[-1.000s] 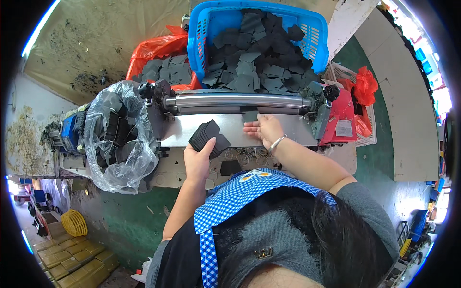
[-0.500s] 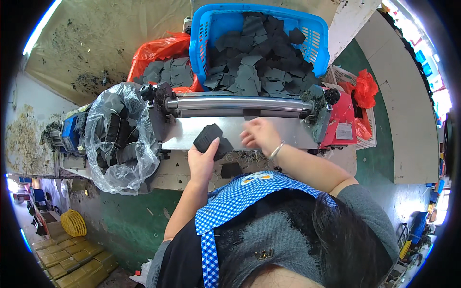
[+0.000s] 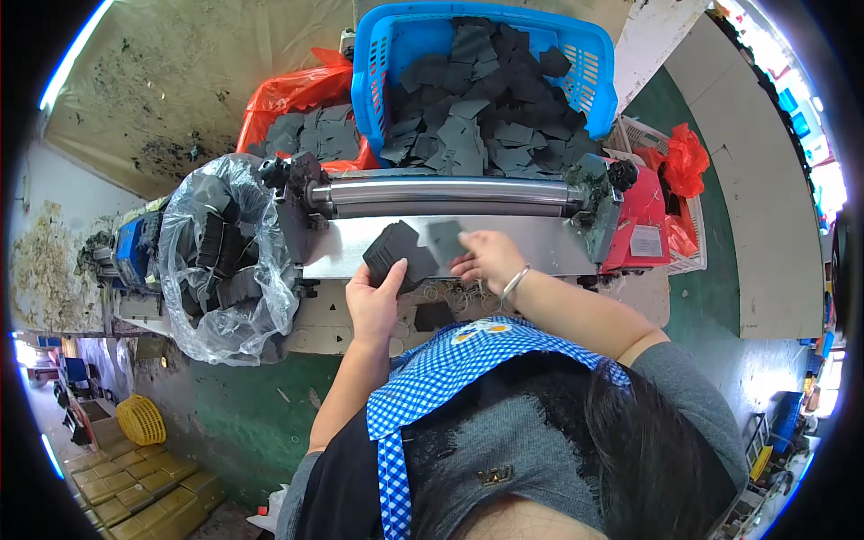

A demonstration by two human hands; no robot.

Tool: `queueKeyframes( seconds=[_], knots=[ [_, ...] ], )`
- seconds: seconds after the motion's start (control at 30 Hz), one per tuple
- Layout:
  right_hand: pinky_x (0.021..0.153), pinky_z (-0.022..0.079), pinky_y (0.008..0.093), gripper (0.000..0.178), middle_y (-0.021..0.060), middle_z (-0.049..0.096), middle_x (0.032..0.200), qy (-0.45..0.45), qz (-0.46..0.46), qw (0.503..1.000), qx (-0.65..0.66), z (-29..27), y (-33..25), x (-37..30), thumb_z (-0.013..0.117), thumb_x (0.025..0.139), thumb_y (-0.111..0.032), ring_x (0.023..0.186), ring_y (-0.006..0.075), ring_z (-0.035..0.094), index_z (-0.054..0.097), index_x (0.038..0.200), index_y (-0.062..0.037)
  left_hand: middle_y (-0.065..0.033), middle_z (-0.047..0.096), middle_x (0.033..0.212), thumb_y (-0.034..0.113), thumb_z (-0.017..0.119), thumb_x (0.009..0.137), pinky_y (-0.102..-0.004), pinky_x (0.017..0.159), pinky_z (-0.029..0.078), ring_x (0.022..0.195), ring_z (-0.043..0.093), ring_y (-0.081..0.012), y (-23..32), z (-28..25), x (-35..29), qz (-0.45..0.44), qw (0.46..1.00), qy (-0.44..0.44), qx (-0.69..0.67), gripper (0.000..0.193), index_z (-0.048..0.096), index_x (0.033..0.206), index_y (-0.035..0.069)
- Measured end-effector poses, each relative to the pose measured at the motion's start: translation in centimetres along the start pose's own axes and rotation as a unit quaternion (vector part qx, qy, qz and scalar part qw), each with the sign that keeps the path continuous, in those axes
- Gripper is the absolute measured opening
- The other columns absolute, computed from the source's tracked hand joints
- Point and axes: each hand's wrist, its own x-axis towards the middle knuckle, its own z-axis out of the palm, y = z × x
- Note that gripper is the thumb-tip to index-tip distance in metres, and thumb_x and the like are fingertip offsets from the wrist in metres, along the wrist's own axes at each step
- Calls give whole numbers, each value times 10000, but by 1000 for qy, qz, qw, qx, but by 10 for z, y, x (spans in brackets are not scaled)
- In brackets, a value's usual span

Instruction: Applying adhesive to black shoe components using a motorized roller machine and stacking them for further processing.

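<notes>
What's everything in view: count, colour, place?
Stack: one, black, over plate
Sheet: one, grey, over plate
Roller: one, silver, behind plate
Housing: one, red, right of roller
Basket: one, blue, beyond roller
Sheets: many, grey, in basket
Bags: at least two, red, beside basket
Sack: one, clear, left of roller
Crate: one, white, right of housing
Round basket: one, yellow, lower left
Packages: several, olive, lower left
Apron: one, blue check, lower centre
Left hand: one, bare, holding stack
Right hand: one, bare, holding sheet

glossy metal roller [image 3: 450, 191]; matt dark pieces [image 3: 389, 254], perhaps rubber; smooth plastic basket [image 3: 364, 90]; cloth apron [image 3: 423, 373].
</notes>
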Motion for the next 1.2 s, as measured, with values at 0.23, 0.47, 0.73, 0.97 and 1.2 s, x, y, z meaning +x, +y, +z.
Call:
queueKeyframes(
  seconds=[0.23,0.47,0.73,0.97,1.2],
  knots=[
    [588,503,239,240,96,634,815,-109,-278,910,-288,9,15,-3,622,852,-187,652,126,613,586,969,19,-53,646,826,101,693,785,-226,651,486,722,587,-88,-11,3,5,37,993,-29,103,204,637,924,-38],
    [546,484,243,275,105,648,785,-6,-20,1000,18,-17,-2,18,663,814,-254,626,142,627,632,913,1,-61,647,838,119,701,784,-234,654,489,714,585,-88,-5,-6,7,3,1000,-1,19,240,633,946,-44],
    [624,497,243,223,70,663,799,-52,-252,915,-310,26,6,-24,662,814,-163,703,109,622,653,934,25,-42,648,782,124,676,803,-226,611,480,669,584,-84,-4,8,2,-41,998,-43,36,181,651,889,-33],
    [478,485,231,244,116,643,754,8,-68,995,-76,8,3,-2,514,879,-204,607,166,645,599,885,25,-14,629,742,154,666,817,-197,511,410,598,527,-47,-4,-4,2,-62,994,-54,70,187,650,894,-16],
    [624,497,241,205,77,655,836,-117,-257,912,-297,8,14,-4,656,823,-163,688,112,619,628,940,3,-9,628,696,166,670,812,-208,541,435,612,523,-43,-11,4,3,7,984,-30,178,192,660,822,-26]
  ],
)
